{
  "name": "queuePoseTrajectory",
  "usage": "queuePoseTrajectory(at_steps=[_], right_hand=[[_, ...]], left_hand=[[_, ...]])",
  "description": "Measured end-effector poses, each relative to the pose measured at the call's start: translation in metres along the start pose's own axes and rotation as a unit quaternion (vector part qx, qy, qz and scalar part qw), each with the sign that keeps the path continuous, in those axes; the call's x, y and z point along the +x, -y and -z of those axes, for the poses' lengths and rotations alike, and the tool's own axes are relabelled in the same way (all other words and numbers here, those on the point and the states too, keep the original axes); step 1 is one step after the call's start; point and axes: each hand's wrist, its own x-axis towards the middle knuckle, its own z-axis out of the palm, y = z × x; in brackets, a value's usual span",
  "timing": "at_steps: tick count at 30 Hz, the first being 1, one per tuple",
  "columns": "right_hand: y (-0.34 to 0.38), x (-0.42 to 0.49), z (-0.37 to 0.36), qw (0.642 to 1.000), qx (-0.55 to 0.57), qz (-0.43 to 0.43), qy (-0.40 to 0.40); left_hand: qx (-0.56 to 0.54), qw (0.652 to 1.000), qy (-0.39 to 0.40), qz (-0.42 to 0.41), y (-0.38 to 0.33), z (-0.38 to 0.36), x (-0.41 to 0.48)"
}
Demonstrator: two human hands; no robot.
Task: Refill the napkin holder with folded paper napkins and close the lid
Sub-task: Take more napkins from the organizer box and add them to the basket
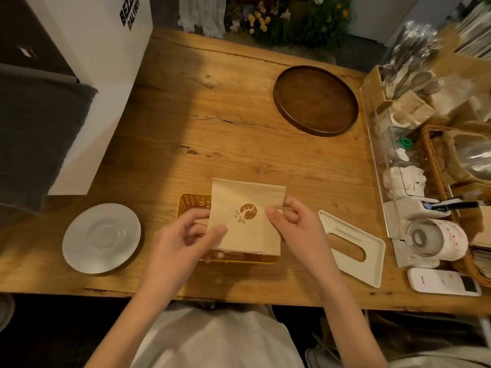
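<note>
A: Head view: wooden table [212, 128] in a café-like corner, flowers [265, 22] past the far edge, white box [106, 75] at left, round wooden tray [316, 100] further back. Where's the work?

B: Near edge, centre. The yellow napkin holder [192, 204] sits open on the table, mostly hidden behind a paper napkin [247, 224] w/ a brown printed logo. The cream lid [353, 231] is off, lying flat on the table just right of the holder.

A: Hands?

B: Both on the napkin. The left hand [183, 235] pinches its lower-left edge, thumb on top. The right hand [295, 224] pinches the right edge the same way. The napkin's held up over the holder, not in it yet.

A: So the step = seat this one?

B: I'd say so. Keep it taut btw the two pinches, square its edges to the holder's walls, and lower it flat. Then let go & press the middle so nothing bulges under the lid. The fold should prob. face the way the slot pulls. I can't tell which edge is the fold from here.

A: How full is it?

B: Can't tell, the napkin & fingers block the inside. The lid isn't on yet, so not near done imo. The white saucer [102, 237] at left is well apart, no issue.
</note>
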Motion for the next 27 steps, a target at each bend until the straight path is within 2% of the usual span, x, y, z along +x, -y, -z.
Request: queuePoseTrajectory(at_steps=[4,8,12,18,27], right_hand=[[-0.002,0.003,-0.008,0.999,-0.045,0.010,-0.002],[-0.005,0.004,-0.020,0.993,-0.117,0.025,-0.003],[-0.007,0.007,-0.029,0.976,-0.210,0.050,0.020],[-0.010,0.015,-0.041,0.942,-0.329,0.056,0.040],[-0.015,0.013,-0.051,0.956,-0.288,0.026,0.055]], left_hand=[[0.088,0.993,-0.068,-0.047,0.007,0.001,-0.006],[0.243,0.952,-0.124,-0.137,0.022,0.009,-0.010],[0.367,0.897,-0.114,-0.220,0.032,0.017,-0.010],[0.455,0.833,-0.075,-0.305,0.040,0.018,-0.008],[0.450,0.832,-0.102,-0.309,0.046,0.020,-0.008]])
